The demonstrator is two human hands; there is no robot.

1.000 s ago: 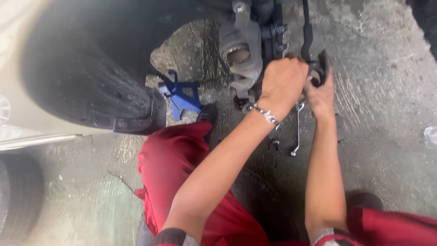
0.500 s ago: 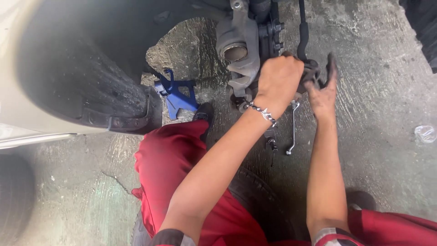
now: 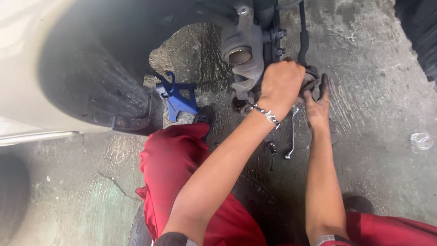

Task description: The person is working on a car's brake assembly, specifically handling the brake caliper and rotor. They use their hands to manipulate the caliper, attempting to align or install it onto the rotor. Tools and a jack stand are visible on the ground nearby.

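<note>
Wheel-hub work is seen partway along: the wheel is already off, the grey steering knuckle point(image 3: 243, 59) is bared under the arch, and the dark joint part point(image 3: 312, 77) at its 3 o'clock is not yet freed. The left hand point(image 3: 281, 84) is clenched in a fist over that part, while the right hand point(image 3: 317, 104), fingers spread and grimy, is pressed against it from 5 o'clock. A wrench point(image 3: 291, 134) lies unused on the concrete at 6 o'clock, a blue jack stand point(image 3: 178, 96) at 9 o'clock.

The person is wearing red trousers point(image 3: 182, 182) and a silver chain bracelet point(image 3: 265, 114) just above them; dark grease is smearing the fingers point(image 3: 324, 86).
</note>
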